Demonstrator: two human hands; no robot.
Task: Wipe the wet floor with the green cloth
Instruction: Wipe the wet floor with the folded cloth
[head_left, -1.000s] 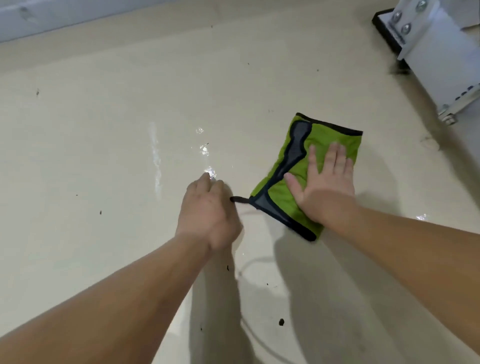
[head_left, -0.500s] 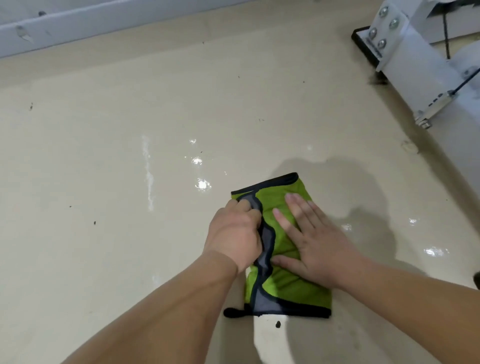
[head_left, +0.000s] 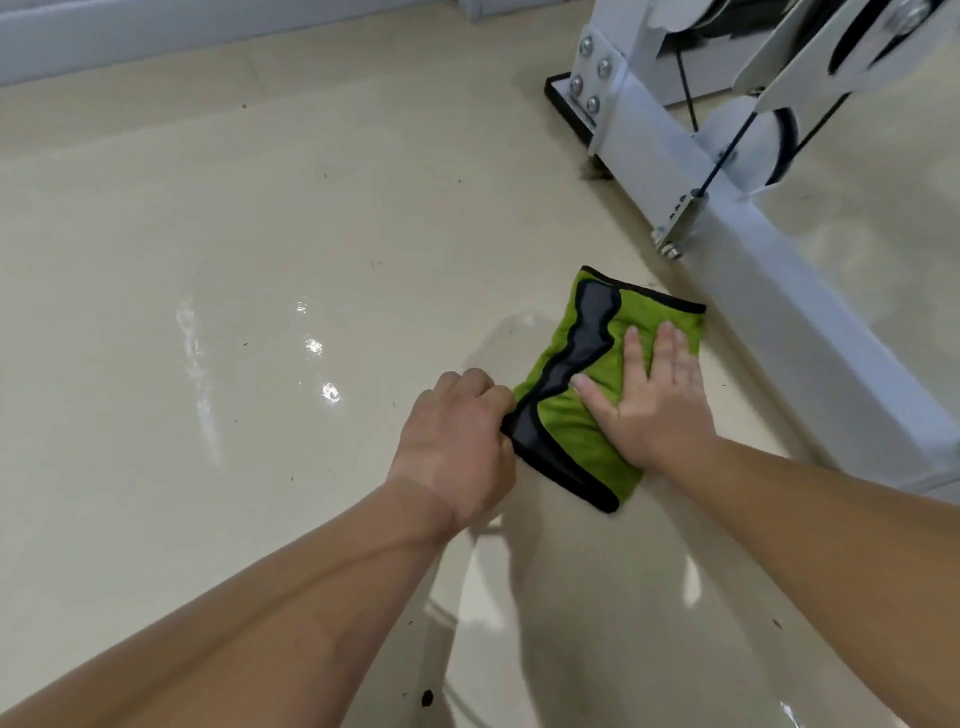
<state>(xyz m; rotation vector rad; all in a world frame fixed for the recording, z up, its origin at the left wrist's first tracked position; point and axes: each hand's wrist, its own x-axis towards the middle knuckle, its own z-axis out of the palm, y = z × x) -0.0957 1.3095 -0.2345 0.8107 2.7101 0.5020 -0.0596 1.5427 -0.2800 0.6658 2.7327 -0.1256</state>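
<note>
- Cream floor (head_left: 260, 218) is filling most of the view, glossy, with wet glints (head_left: 314, 345) and a pale smear (head_left: 200, 384) showing left of centre.
- Dark specks are lying scattered over it; one larger dark spot (head_left: 427, 698) is sitting near the bottom edge.
- White baseboard (head_left: 156, 36) is running along the top left.
- White metal frame (head_left: 753, 249) with bolted plates, pulleys and a black cable is standing at the top right, its long base rail slanting down toward the right edge.
- Cloth (head_left: 576, 431) is lying folded flat on the floor right of centre, green with a wavy grey band and black edging, its far corner sitting near the rail but apart from it.
- Right hand (head_left: 649, 400) is pressing palm-down on the cloth, fingers stretched out and spread, not gripping anything, thumb pointing left toward the grey band.
- Left hand (head_left: 457, 447) is curled into a loose fist, knuckles on the floor at the cloth's near-left edge, fingertips touching the black edging; cannot tell whether it is actually pinching the fabric.
- Both forearms are reaching in from the bottom of the view, bare, casting shadows on the floor beneath them.
</note>
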